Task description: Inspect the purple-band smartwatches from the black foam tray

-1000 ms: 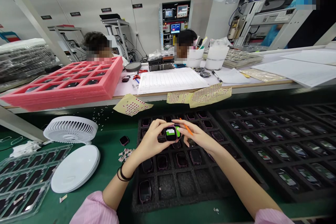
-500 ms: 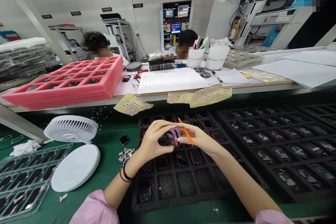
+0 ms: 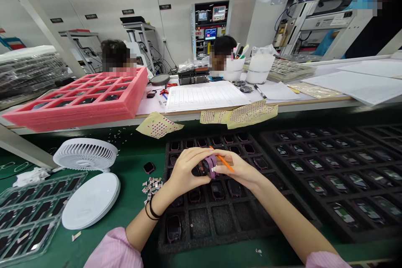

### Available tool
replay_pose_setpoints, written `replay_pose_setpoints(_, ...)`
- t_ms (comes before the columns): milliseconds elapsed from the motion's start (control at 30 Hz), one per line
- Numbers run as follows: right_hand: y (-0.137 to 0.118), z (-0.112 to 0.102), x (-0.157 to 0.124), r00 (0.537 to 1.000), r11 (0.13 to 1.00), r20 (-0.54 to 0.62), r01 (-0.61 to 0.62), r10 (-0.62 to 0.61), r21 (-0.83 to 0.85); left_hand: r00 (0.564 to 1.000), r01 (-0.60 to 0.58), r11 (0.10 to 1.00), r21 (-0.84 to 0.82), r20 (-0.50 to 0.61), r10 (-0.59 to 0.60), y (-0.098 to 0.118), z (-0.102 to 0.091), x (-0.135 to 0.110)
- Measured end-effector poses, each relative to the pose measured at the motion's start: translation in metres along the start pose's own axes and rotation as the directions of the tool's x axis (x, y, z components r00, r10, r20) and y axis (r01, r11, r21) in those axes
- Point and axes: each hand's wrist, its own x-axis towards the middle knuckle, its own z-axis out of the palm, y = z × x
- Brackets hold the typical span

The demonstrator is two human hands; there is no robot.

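My left hand [image 3: 187, 171] is closed round a purple-framed smartwatch [image 3: 211, 166], thumb below and fingers over the top. My right hand [image 3: 238, 168] grips a thin orange stick [image 3: 224, 162], which slants across the palm, while its fingertips press on the watch's right side. Fingers hide much of the watch. Beneath both hands lies a black foam tray [image 3: 204, 240] with more dark-screened, purple-edged watches in its pockets. One such watch [image 3: 173, 228] sits in the near left pocket; several pockets in the front rows hold nothing.
Left of the tray are a loose watch [image 3: 148, 167], small strips [image 3: 152, 186], a white fan [image 3: 91, 201] and a clear tray [image 3: 34, 217]. More foam trays [image 3: 314, 217] stand right. A shelf [image 3: 188, 113] with a pink foam tray [image 3: 125, 104] runs across; co-workers sit behind.
The gap between the watch's two purple parts looks narrower. Both hands have shifted slightly, and the orange stick lies a little flatter. A co-worker's head behind the pink tray has turned.
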Motion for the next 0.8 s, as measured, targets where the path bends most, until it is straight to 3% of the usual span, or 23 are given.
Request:
replay_pose_setpoints(233,0.004,0.009,-0.002,0.998,0.999,-0.057,0.038,-0.039,-0.003,1.000,-0.015,1.000,0.013,-0.005,0.015,0.000,0.000,0.001)
replay_pose_setpoints(433,0.003,0.011,-0.002,0.997,0.995,-0.034,0.062,-0.065,-0.077,1.000,-0.006,1.000,0.009,-0.007,0.006,0.000,0.000,0.000)
replay_pose_setpoints(533,-0.002,0.006,-0.002,0.986,0.981,-0.084,0.129,-0.142,-0.143,0.999,0.012,1.000,-0.004,-0.042,-0.012,0.000,-0.002,0.001)
replay_pose_setpoints(600,-0.008,0.001,-0.006,0.938,0.948,-0.204,0.238,-0.281,-0.210,0.997,0.022,1.000,-0.015,-0.070,-0.023,0.001,-0.005,0.002)
replay_pose_setpoints(667,-0.014,-0.003,-0.013,0.851,0.894,-0.304,0.349,-0.428,-0.282,0.996,0.035,0.999,-0.026,-0.077,-0.037,0.002,-0.009,0.002)
replay_pose_setpoints(733,-0.019,-0.004,-0.023,0.788,0.843,-0.318,0.437,-0.527,-0.315,0.996,0.047,0.998,-0.035,-0.078,-0.050,0.004,-0.011,0.002)
replay_pose_setpoints(800,-0.021,-0.002,-0.031,0.762,0.811,-0.294,0.494,-0.577,-0.313,0.995,0.052,0.998,-0.040,-0.081,-0.055,0.005,-0.011,0.002)
